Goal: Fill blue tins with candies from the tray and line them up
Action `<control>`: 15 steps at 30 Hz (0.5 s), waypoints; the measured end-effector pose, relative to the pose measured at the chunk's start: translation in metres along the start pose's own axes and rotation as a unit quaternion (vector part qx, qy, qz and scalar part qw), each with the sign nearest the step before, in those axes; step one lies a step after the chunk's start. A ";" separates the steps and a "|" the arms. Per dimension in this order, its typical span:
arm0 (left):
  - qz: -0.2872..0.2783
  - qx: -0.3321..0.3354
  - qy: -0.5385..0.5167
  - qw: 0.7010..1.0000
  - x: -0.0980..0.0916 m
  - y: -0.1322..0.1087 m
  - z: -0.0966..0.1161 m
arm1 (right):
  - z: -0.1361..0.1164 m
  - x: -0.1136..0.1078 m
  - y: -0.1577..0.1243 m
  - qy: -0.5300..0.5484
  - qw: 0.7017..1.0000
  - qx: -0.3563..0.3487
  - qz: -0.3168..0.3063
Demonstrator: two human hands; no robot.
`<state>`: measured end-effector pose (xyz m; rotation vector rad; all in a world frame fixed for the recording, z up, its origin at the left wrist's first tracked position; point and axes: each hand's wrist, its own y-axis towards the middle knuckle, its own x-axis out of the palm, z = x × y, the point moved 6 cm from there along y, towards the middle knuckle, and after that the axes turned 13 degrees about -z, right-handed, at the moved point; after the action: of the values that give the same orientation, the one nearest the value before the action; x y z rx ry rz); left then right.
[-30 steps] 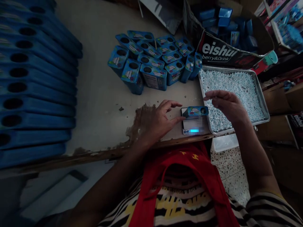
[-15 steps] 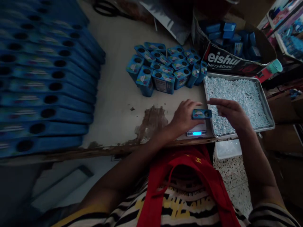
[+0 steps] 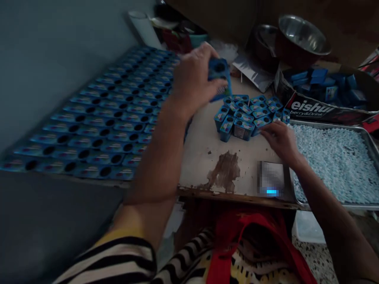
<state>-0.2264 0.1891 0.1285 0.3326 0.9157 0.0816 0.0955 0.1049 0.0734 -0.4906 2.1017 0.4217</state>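
My left hand [image 3: 195, 77] is raised at the upper middle, its fingers closed around a small blue printed box [image 3: 219, 81] with a round dark opening. Below and to the right of it stands a cluster of similar blue boxes [image 3: 243, 128], upright on the table. My right hand [image 3: 281, 140] reaches over the tray's left edge, fingers bent together at the front right of that cluster. Whether they grip anything there is unclear. In front of it lies a small scale [image 3: 271, 177] with a lit blue display; its picture is blocky.
Many blue boxes [image 3: 97, 122] stand in tight rows at left. A metal tray [image 3: 334, 206] of small pale blue pieces lies at right, with a cardboard box [image 3: 310, 108] of more blue boxes behind. Metal bowls [image 3: 302, 35] stand further back. The table's front edge [image 3: 237, 197] is worn.
My left hand has lifted the blue box from above the scale, up and to the left. My right hand has moved from over the tray to the cluster. The view has shifted left.
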 end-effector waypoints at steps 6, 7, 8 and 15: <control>-0.062 -0.093 0.013 0.994 -0.008 0.115 -0.109 | -0.066 0.071 0.061 -0.202 0.941 0.135 -0.236; -0.078 -0.095 0.011 0.992 0.001 0.121 -0.121 | -0.069 0.076 0.063 -0.211 0.933 0.151 -0.249; -0.095 -0.096 0.011 0.991 0.010 0.123 -0.133 | -0.071 0.080 0.064 -0.215 0.929 0.164 -0.252; -0.212 -0.059 0.036 0.975 0.039 0.108 -0.197 | -0.056 0.064 0.039 -0.234 0.927 0.201 -0.214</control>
<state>-0.3503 0.3484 0.0222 0.0186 1.0327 -0.2463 0.0042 0.1006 0.0531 -0.5239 1.5047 -0.1400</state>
